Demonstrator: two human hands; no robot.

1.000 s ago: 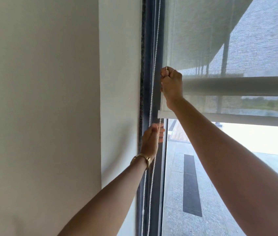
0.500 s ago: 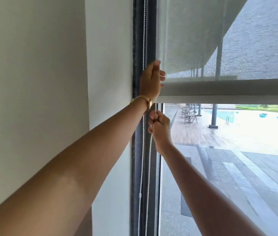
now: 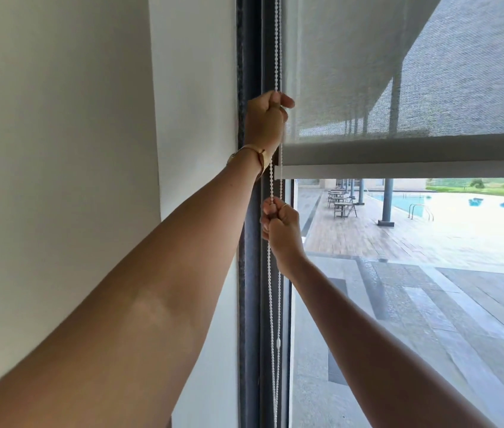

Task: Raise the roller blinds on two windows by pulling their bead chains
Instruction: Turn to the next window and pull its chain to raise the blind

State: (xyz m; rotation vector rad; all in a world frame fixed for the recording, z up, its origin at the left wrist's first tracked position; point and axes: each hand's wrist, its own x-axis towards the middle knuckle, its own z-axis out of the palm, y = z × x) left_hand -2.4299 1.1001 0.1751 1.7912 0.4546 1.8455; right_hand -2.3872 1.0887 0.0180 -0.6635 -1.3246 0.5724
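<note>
A grey mesh roller blind (image 3: 352,66) covers the upper part of the window, its bottom bar (image 3: 399,171) a little above mid-height. A white bead chain (image 3: 272,304) hangs in two strands along the dark window frame (image 3: 249,288) at the blind's left edge. My left hand (image 3: 264,122), with a gold bracelet at the wrist, is closed on the chain up high, beside the blind's edge. My right hand (image 3: 281,227) is closed on the chain below the bottom bar.
A white wall (image 3: 59,134) fills the left half of the view. Through the glass lie a paved terrace (image 3: 414,288), outdoor tables and chairs (image 3: 342,203) and a swimming pool (image 3: 405,200).
My hands have swapped places: the left has gone up and closed on the chain, the right has come down with the chain. The blind's bottom bar has risen.
</note>
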